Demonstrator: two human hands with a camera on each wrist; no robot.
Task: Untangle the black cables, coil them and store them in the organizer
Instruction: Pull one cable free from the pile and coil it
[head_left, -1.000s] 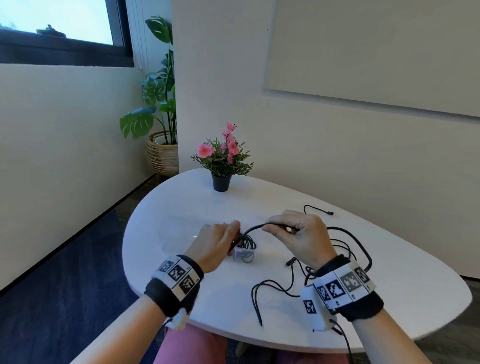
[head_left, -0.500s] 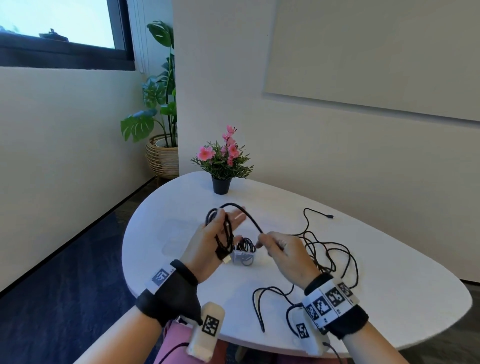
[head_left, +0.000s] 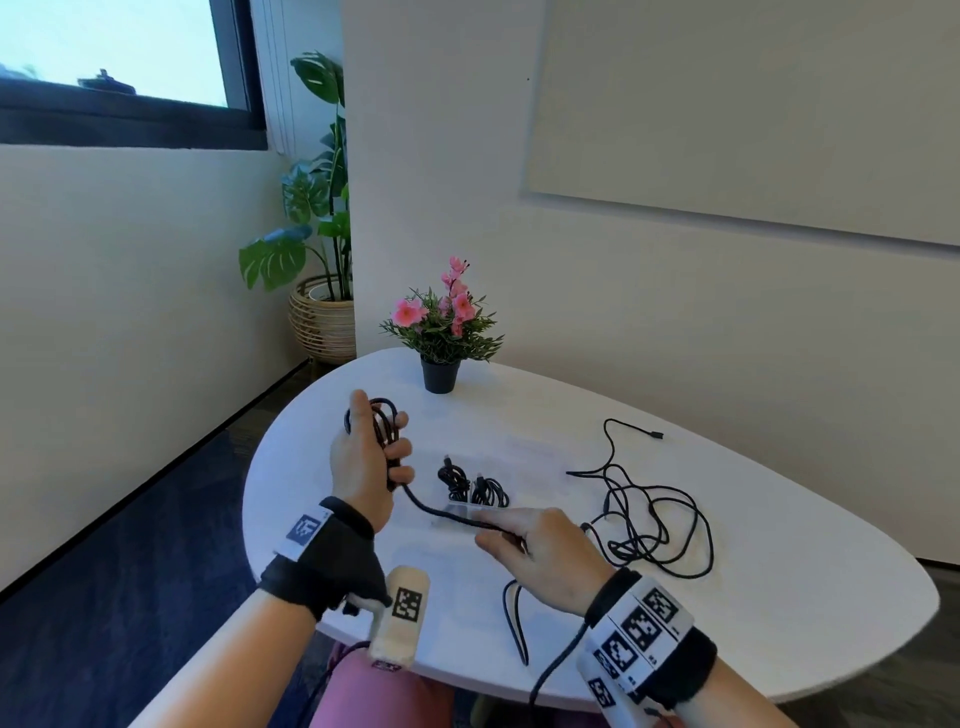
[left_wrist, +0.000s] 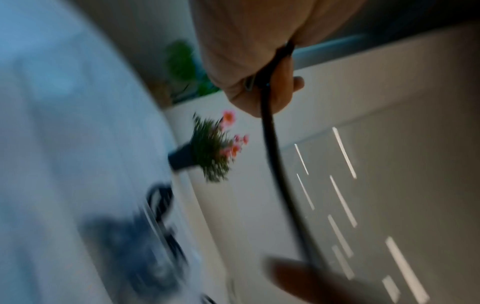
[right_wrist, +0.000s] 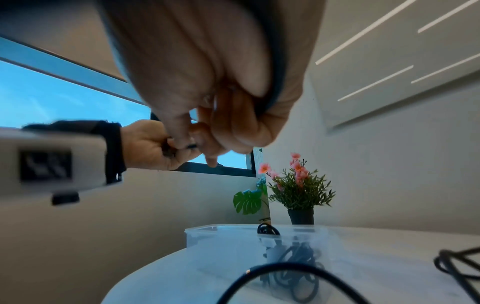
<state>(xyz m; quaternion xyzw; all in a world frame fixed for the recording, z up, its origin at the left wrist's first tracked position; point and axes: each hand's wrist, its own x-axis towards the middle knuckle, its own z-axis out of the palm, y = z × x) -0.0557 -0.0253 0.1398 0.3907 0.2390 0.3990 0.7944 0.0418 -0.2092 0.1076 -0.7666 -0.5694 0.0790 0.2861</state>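
My left hand (head_left: 384, 441) is raised over the left of the white table (head_left: 779, 597) and grips a coil of black cable (head_left: 382, 421) looped around its fingers. From that coil a strand (head_left: 421, 504) runs down to my right hand (head_left: 498, 535), whose thumb and fingers (right_wrist: 182, 131) pinch it just in front of the organizer. The organizer (head_left: 457, 510) is a small clear box (right_wrist: 221, 238) with two coiled black cables (head_left: 470, 483) standing in it. The rest of the cable lies as a loose tangle (head_left: 654, 525) to the right. The left wrist view is blurred and shows only the cable (left_wrist: 270, 144) hanging from my left hand.
A small pot of pink flowers (head_left: 440, 364) stands at the table's far side, behind the organizer. One free plug end (head_left: 657, 435) lies toward the far right. Another cable end (head_left: 519, 639) trails to the near edge. A large plant in a woven basket (head_left: 319, 322) stands on the floor by the wall.
My left hand has moved left and away with the coil, which has gained loops. My right hand has slid down the strand toward me, in front of the organizer.
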